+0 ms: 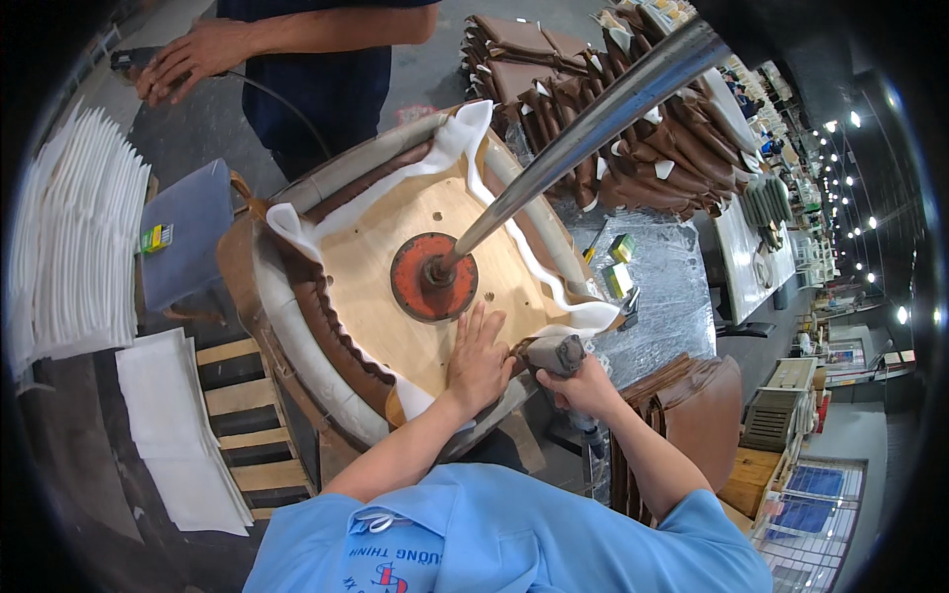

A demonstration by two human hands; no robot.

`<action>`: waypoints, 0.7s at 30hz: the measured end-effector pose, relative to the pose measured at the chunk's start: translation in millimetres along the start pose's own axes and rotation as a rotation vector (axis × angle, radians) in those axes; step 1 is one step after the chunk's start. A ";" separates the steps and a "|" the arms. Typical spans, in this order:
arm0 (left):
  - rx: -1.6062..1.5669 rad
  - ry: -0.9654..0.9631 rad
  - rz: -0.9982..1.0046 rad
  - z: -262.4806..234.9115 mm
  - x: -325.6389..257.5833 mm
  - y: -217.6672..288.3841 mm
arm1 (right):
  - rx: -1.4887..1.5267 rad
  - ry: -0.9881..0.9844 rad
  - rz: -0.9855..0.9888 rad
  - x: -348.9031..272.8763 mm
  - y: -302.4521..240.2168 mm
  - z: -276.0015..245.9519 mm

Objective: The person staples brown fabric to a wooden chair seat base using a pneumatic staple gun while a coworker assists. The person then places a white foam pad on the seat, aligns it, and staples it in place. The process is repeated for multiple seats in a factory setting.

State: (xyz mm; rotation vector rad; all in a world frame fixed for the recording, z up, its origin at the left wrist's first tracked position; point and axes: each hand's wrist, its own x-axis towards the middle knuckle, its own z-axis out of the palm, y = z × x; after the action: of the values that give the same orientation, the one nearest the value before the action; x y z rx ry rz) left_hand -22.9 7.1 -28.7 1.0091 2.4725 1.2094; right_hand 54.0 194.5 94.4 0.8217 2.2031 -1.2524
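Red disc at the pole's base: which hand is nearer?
Left. The left hand rests on the wooden board near the red disc; the right hand, gripping a tool, is farther off, lower right.

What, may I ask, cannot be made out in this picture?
In the head view:
Wooden panel: its middle, hidden under the red disc.
Grey tool: its handle, partly covered by the right hand.
Co-worker: the head, cut off by the top edge.

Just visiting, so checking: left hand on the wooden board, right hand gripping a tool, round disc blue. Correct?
The head view shows a red disc, not blue; the left hand is on the wooden board, the right hand grips a tool.
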 end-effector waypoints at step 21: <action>-0.021 0.029 0.006 -5.8 -9.1 -8.0 | -0.026 0.031 -0.005 1.4 -18.9 10.8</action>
State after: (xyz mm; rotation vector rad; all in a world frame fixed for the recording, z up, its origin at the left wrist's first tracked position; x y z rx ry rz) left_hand -22.7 -5.9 -32.1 1.0012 2.4745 1.2580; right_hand 41.0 177.8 99.7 0.8311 2.2424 -1.2181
